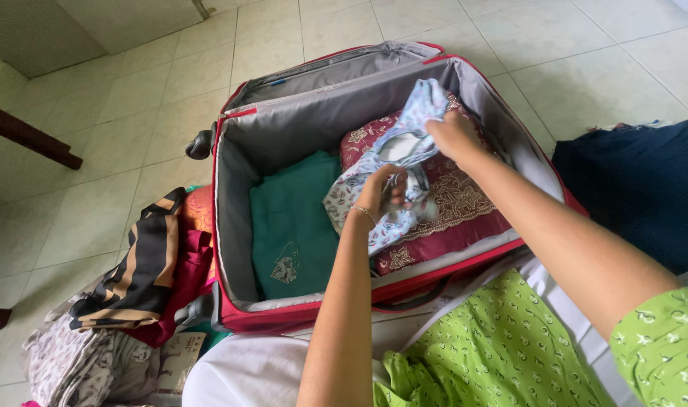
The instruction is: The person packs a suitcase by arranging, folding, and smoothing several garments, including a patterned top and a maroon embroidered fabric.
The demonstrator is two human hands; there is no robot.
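An open red suitcase (298, 315) with grey lining lies on the tiled floor. Inside, a folded teal garment (291, 218) lies at the left and a maroon patterned cloth (464, 203) at the right. Both of my hands hold a light blue and white printed garment (404, 143) above the maroon cloth. My left hand (381, 192) grips its lower part. My right hand (453, 136) pinches its upper edge near the suitcase's far wall.
A pile of clothes sits left of the suitcase: a black and tan striped piece (136, 264), a magenta one (185, 279), grey printed fabric (72, 362). A dark navy cloth (645, 188) lies at the right. A dark wooden bar (27, 136) crosses the far left.
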